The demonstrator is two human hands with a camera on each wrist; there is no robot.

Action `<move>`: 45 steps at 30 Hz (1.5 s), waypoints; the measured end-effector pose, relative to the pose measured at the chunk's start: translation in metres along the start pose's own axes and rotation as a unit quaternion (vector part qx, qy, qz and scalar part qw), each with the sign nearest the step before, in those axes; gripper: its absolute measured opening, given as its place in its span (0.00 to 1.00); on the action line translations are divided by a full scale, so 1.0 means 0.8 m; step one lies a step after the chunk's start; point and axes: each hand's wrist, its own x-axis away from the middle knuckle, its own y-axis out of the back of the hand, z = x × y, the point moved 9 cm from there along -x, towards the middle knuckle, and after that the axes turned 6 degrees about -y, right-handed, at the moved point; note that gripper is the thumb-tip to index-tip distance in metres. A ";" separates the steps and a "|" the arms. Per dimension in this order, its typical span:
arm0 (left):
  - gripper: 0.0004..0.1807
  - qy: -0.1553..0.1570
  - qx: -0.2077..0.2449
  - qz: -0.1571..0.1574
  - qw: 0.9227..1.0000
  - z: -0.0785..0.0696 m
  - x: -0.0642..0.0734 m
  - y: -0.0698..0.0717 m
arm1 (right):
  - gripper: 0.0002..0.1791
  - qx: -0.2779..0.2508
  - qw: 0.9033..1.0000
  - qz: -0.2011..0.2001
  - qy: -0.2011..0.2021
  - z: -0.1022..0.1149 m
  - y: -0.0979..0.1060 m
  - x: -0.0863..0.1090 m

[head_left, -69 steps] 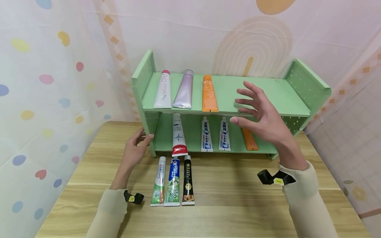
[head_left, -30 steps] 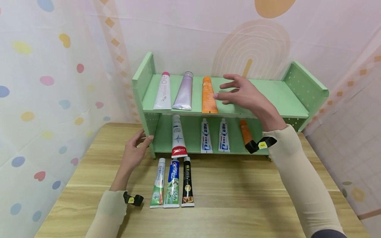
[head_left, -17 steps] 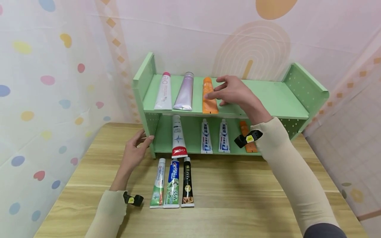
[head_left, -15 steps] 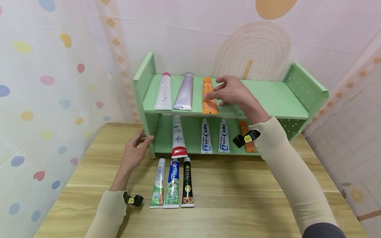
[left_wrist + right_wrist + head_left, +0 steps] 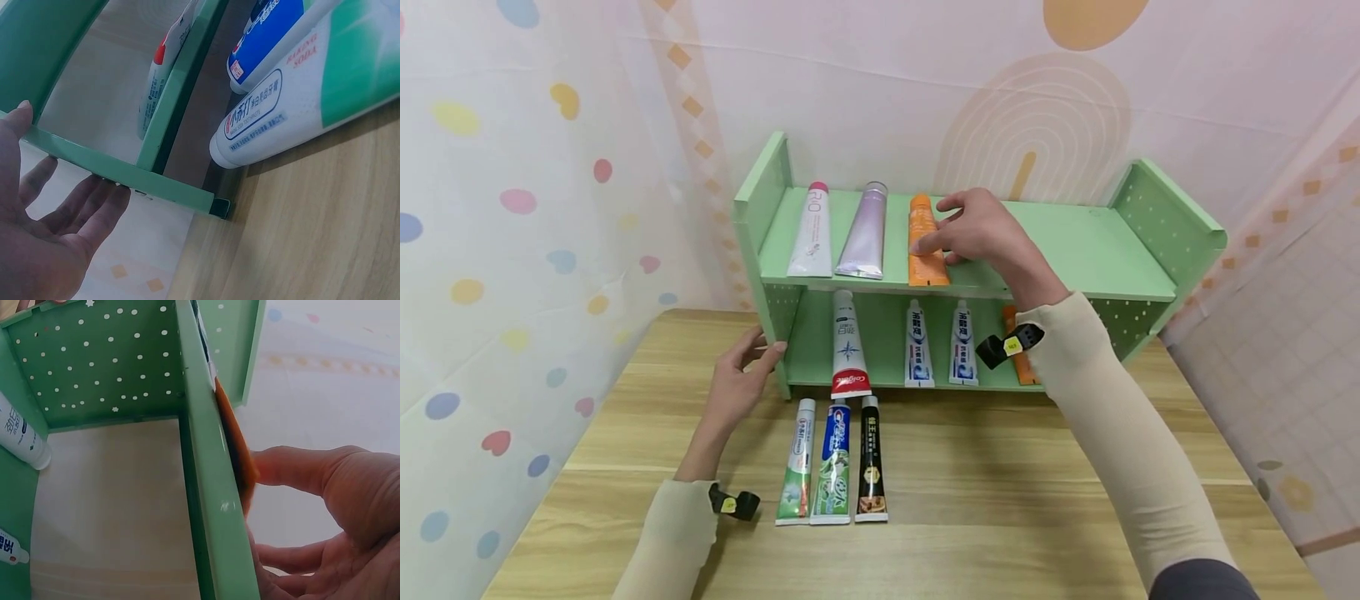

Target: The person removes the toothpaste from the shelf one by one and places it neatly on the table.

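My right hand (image 5: 981, 229) is at an orange tube (image 5: 929, 268) on the top board of a green two-tier shelf (image 5: 1075, 250). Its thumb lies across the tube toward the left edge, fingers along the right side; the right wrist view shows the thumb against the orange tube (image 5: 236, 440). My left hand (image 5: 741, 379) holds the shelf's left side panel. In the left wrist view, the thumb is on one side of that panel (image 5: 94, 159) and the fingers on the other. Left of the orange tube lie a silvery lilac tube (image 5: 865, 233) and a white tube with a pink cap (image 5: 812, 233).
On the lower board lie a Colgate toothpaste tube (image 5: 848, 342), two small blue-and-white toothpaste tubes (image 5: 917, 346) and another orange tube (image 5: 1024, 367), partly hidden by the right wrist camera. Three toothpaste tubes (image 5: 833, 467) lie in front on the wooden table (image 5: 970, 533).
My right hand has come in from the right, over the top board, onto the orange tube, its fingers closing in around it. The left hand stays at the side panel.
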 end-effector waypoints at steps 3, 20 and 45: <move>0.31 0.000 0.001 0.000 1.000 0.000 0.000 -0.001 | 0.45 0.005 1.000 -0.001 -0.004 0.003 -0.001 -0.002; 0.33 0.007 0.004 0.011 1.000 0.000 -0.002 -0.009 | 0.36 -0.083 0.995 0.053 0.006 -0.019 0.000 -0.011; 0.32 -0.002 0.000 0.005 1.000 -0.003 0.005 -0.003 | 0.36 -0.191 0.978 0.022 0.083 -0.024 -0.002 0.034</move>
